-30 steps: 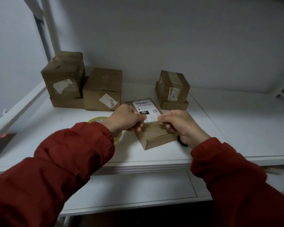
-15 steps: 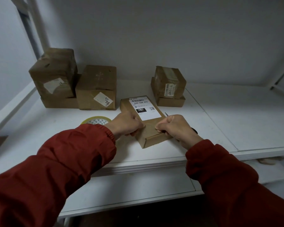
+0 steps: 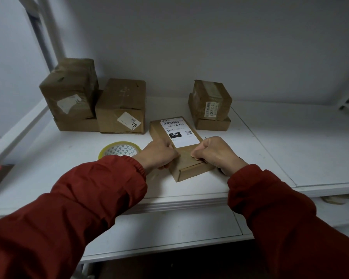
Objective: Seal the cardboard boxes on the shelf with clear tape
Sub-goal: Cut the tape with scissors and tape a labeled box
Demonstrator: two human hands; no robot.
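Note:
A flat cardboard box (image 3: 186, 168) with a white shipping label (image 3: 179, 133) lies on the white shelf (image 3: 270, 150), near its front. My left hand (image 3: 159, 156) grips the box's left edge with curled fingers. My right hand (image 3: 214, 154) grips the right edge, thumb on the top face. I cannot make out any clear tape strip between the hands. A roll of clear tape (image 3: 120, 151) lies flat on the shelf just left of my left hand. Something small and dark shows under my right wrist, mostly hidden.
At the back left a wrapped box sits on a flat one (image 3: 69, 89), beside a taller carton (image 3: 121, 105). Behind the flat box to the right, a taped box sits on a flat one (image 3: 210, 99). A metal upright (image 3: 46, 37) rises at the left.
Both hands came down from above the label to the near half of the flat box and now clasp its two sides. The view shifted slightly.

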